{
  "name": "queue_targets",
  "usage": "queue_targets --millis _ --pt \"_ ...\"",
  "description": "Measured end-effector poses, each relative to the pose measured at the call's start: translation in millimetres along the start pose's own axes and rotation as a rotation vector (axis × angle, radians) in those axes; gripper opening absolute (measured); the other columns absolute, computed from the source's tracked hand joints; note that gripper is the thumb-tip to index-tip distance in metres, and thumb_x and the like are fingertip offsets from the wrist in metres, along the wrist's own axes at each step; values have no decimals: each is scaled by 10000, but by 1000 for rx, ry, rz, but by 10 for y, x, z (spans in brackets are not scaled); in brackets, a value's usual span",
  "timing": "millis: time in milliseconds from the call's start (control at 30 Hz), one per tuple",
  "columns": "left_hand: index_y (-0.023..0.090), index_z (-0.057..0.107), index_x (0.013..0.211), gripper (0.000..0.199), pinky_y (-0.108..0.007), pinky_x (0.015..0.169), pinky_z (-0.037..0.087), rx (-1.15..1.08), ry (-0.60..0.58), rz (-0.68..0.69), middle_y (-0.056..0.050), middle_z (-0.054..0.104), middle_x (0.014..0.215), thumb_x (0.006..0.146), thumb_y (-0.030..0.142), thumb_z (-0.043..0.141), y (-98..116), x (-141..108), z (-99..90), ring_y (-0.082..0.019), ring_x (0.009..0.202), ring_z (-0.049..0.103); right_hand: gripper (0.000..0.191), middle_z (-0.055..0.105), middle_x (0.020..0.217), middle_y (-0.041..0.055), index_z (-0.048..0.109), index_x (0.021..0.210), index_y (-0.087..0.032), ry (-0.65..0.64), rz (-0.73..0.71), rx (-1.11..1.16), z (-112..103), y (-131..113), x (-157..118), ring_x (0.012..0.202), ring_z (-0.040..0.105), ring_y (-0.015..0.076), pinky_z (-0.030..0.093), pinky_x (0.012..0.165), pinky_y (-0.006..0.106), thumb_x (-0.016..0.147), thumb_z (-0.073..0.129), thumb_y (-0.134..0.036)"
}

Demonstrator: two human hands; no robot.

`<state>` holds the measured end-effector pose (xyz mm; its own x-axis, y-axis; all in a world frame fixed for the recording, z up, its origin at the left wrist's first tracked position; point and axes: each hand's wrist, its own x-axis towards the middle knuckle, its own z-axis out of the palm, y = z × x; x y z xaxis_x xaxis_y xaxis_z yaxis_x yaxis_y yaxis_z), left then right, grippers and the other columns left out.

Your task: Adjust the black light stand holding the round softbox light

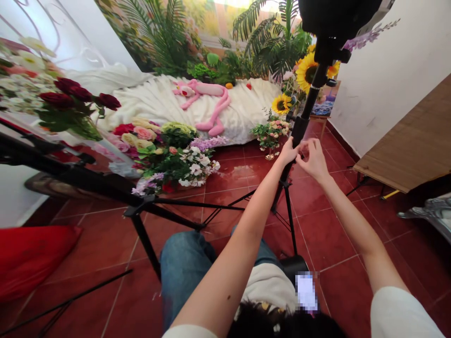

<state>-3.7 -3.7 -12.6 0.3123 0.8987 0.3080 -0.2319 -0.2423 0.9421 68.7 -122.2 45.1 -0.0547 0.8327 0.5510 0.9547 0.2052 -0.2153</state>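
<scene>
A black light stand (310, 101) rises at a tilt in front of me, its spread legs on the floor and a bulky black head (338, 16) at the top, cut off by the frame. My left hand (289, 151) is closed around the pole below its collar. Beside it on the right, my right hand (314, 159) has thumb and fingertips curled together at the pole, pinching a small dark part that looks like a knob. The fingers largely cover this part.
A second black stand (102, 185) slants across the left. Artificial flowers (169, 150) stand behind it. A pink plush toy (211, 91) lies on white cloth (148, 101). Sunflowers (282, 103) are close to the pole. A brown board (405, 136) leans at right; a red cloth (31, 258) lies at left.
</scene>
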Motion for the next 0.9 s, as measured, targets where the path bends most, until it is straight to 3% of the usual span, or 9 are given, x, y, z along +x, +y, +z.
queue_targets --millis 133,300,567,667,767,900 --pt "172 558 815 297 -262 752 446 85 -8 3 21 561 751 736 376 758 116 -64 -35 -120 740 542 121 619 922 104 571 882 -186 -213 39 -223 -63 67 -182 911 556 244 405 631 295 815 571 -287" --pt "180 523 801 324 -252 699 417 92 5 3 30 540 736 747 411 742 133 -80 -12 -103 691 502 223 689 972 143 632 933 -155 -324 44 -388 2 88 -66 916 607 250 344 602 286 896 527 -347" --pt "183 523 788 369 -266 710 439 92 -14 -23 26 539 711 724 456 763 158 -91 -35 -119 716 527 406 729 883 159 714 927 -147 -494 114 -397 -10 83 62 799 679 255 398 662 300 941 468 -470" --pt "175 531 787 341 -276 739 446 87 -13 -36 19 547 721 732 418 764 174 -83 -36 -125 735 539 411 724 835 135 709 849 -159 -487 118 -300 31 163 53 772 669 240 387 648 291 945 440 -455" --pt "173 544 804 330 -283 759 448 74 -23 -40 15 555 736 730 406 766 185 -80 -40 -127 745 543 417 683 728 87 641 683 -179 -395 201 -116 194 259 7 716 630 202 362 624 273 934 438 -443" --pt "175 543 802 309 -278 743 442 60 -40 -34 13 552 743 742 391 755 183 -83 -48 -119 726 530 540 446 493 -7 379 511 -218 -200 497 533 525 241 -65 484 436 121 313 522 243 949 344 -532"
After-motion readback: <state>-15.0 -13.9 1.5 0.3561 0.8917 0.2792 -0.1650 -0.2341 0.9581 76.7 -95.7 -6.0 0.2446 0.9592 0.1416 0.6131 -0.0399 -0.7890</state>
